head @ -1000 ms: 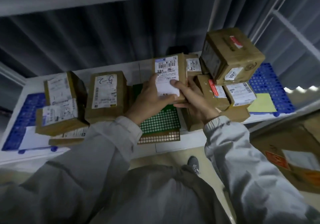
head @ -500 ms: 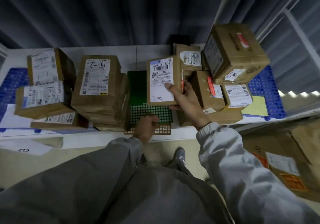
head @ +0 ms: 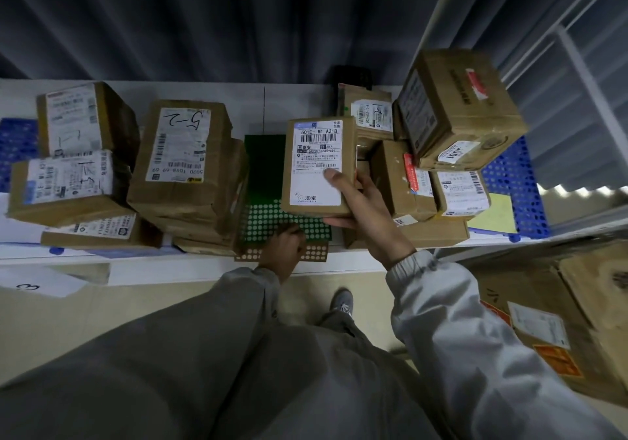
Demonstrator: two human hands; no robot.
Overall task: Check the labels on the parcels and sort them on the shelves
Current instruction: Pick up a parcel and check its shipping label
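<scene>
Two stacks of parcels crowd our white shelf [head: 299,100], leaving a gap over the green sheet [head: 265,168]. Our right hand [head: 363,215] grips the labelled parcel [head: 317,164] there; our left hand [head: 285,249] rests, fingers curled, at the sheet's front edge.

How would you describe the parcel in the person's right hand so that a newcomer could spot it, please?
Look to the white shelf, at the gap between its two piles of brown boxes. There the right hand holds one parcel above a green perforated sheet. Its label alone reads upright, headed 501E-M1 A21B.
</scene>
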